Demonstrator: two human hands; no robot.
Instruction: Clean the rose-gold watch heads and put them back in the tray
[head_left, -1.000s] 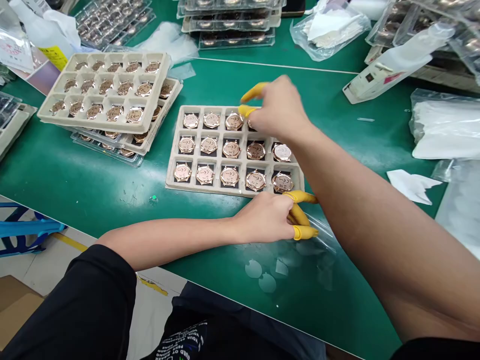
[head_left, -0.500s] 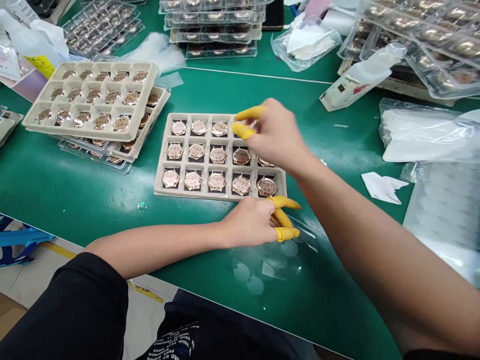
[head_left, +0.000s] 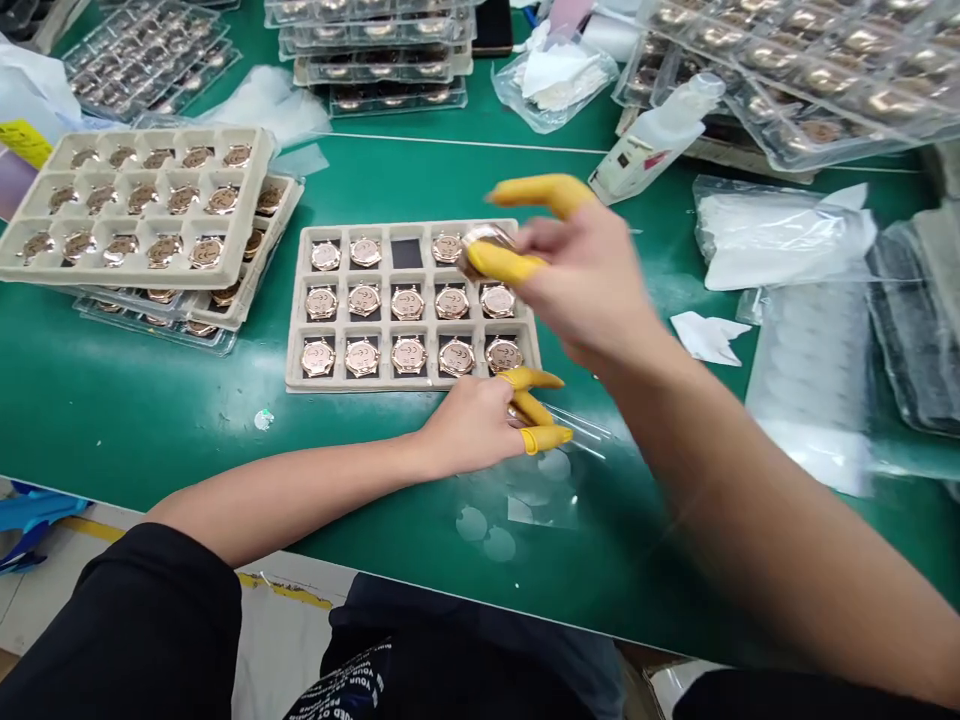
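Note:
A beige tray [head_left: 294, 345] of rose-gold watch cases, backs facing up, lies on the green table. The third pocket [head_left: 406, 254] of its far row shows only a black lining. My right hand [head_left: 581, 265], in yellow finger cots, pinches a watch case [head_left: 480, 240] between thumb and finger above the tray's far right corner; it is blurred by motion. My left hand [head_left: 487, 420], also in yellow finger cots, rests at the tray's near right edge. Its fingers are curled round something shiny, mostly hidden. Clear plastic strips [head_left: 585, 425] lie beside those fingertips.
Stacked watch trays [head_left: 135, 270] stand at left, with more stacks [head_left: 375, 65] at the back and far right [head_left: 817, 80]. A clear bottle [head_left: 656, 140] leans behind my right hand. Plastic bags [head_left: 780, 235] and a paper scrap [head_left: 709, 337] lie at right. Clear round films [head_left: 499, 543] lie in front.
The watch case in the far row's third pocket is gone from it, and my right hand now holds a watch case. My left hand stays by the tray's near edge. The whole view has shifted.

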